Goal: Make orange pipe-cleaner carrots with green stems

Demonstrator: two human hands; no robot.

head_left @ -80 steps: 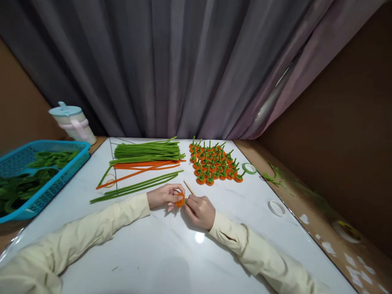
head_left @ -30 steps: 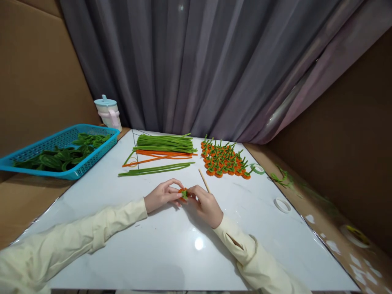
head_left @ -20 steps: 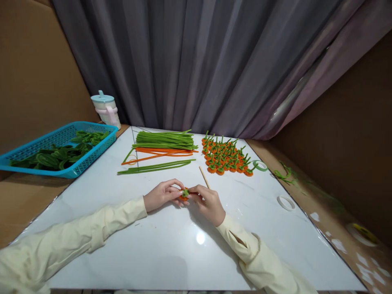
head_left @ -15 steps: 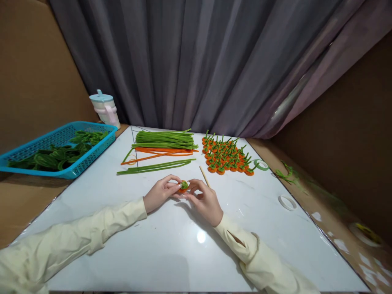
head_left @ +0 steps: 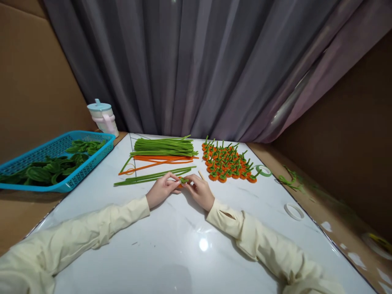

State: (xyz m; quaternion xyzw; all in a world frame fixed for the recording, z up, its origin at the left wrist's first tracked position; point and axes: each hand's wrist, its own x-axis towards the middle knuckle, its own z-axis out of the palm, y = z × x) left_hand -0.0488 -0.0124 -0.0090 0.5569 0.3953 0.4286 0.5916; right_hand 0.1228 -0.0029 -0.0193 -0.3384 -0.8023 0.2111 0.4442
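Both hands meet over the middle of the white table (head_left: pixel 171 245) around a small orange pipe-cleaner piece with a green top (head_left: pixel 183 180). My left hand (head_left: pixel 161 190) pinches its left side. On its other side, my right hand (head_left: pixel 199 192) has thumb and fingers closed at the green part. Fingers cover most of the orange. Just behind the right hand lies a thin wooden stick (head_left: pixel 201 174), partly hidden. Several loose green pipe cleaners (head_left: pixel 153 176) rest beyond the left hand.
Farther back lie a green pipe-cleaner bundle (head_left: pixel 165 147), orange pipe cleaners (head_left: pixel 153 162) and rows of finished orange-green pieces (head_left: pixel 228 161). Tape rolls (head_left: pixel 294 211) sit at right. A blue basket (head_left: pixel 69 183) of green leaf shapes and a lidded cup (head_left: pixel 104 119) stand left.
Both hands have moved slightly away from me with the orange piece, and the right hand now covers more of the stick. The camera view has tilted up a little.
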